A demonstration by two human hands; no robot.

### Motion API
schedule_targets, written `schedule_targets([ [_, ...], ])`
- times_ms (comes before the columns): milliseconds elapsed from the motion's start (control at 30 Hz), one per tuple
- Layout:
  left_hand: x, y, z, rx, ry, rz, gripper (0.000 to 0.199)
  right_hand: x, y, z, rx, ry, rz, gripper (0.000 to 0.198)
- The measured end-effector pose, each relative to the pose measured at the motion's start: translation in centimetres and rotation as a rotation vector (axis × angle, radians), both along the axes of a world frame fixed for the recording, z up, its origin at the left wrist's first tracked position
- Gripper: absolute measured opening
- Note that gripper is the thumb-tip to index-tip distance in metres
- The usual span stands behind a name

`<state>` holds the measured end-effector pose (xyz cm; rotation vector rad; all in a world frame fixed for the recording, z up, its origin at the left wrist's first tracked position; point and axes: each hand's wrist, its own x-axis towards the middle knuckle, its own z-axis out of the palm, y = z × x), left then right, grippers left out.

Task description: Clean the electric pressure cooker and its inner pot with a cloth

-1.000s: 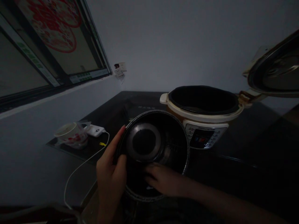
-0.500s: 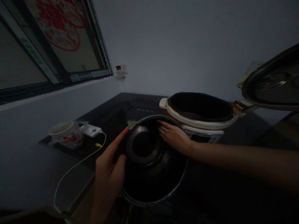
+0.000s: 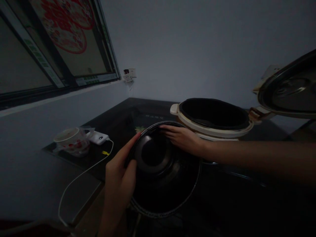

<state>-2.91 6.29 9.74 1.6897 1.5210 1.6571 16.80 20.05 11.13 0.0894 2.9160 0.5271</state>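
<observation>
A black inner pot (image 3: 158, 187) of a cooker is tilted with its mouth toward me. My left hand (image 3: 120, 174) is closed on its left rim, thumb on the inside and fingers behind the wall. My right hand (image 3: 184, 138) reaches in over the right rim, its fingers stretched out flat against the upper inner wall. Whether anything thin lies under those fingertips is too dark to make out. Just behind the pot stands an electric cooker (image 3: 214, 132) with its lid (image 3: 293, 89) swung up to the right; its inside is dark.
A black glossy tabletop (image 3: 118, 120) lies under everything. On its left are a bagged tub (image 3: 71, 141) and a white charging device (image 3: 99, 137), whose cable (image 3: 81, 173) hangs over the edge. Wall sockets (image 3: 129, 75) and a window (image 3: 71, 42) are beyond.
My right hand has slid a little up and left along the pot's inner wall, and its forearm is higher. The left hand keeps its hold; the view has shifted slightly.
</observation>
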Motion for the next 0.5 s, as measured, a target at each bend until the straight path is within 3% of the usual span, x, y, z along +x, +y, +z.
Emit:
schedule_targets([
  [67, 0.0, 0.1, 0.0, -0.003, 0.007, 0.022, 0.056, 2.2, -0.5, -1.0, -0.103, 0.469, -0.147, 0.075],
  [133, 0.0, 0.2, 0.0, 0.001, 0.021, 0.033, 0.054, 4.3, -1.4, -2.1, -0.299, 0.736, -0.108, 0.074],
  [233, -0.1, 0.2, 0.0, 0.008, 0.030, 0.026, 0.055, 7.0, -2.8, -3.4, -0.513, 0.847, -0.120, 0.079],
  [333, -0.1, 0.1, 0.1, 0.002, 0.025, 0.010, 0.056, 8.4, -3.0, -3.3, -0.548, 0.849, -0.152, 0.080],
  [400, -0.2, 0.1, 0.1, -0.005, 0.021, 0.012, 0.056, 8.1, -2.4, -2.3, -0.392, 0.823, -0.119, 0.067],
  [433, -0.1, 0.0, 0.1, -0.006, 0.024, 0.016, 0.056, 7.6, -2.1, -1.5, -0.237, 0.782, -0.095, 0.061],
  [500, -0.1, 0.0, 0.2, -0.008, 0.038, 0.027, 0.056, 5.9, -1.7, 0.6, 0.223, 0.579, -0.035, 0.056],
])
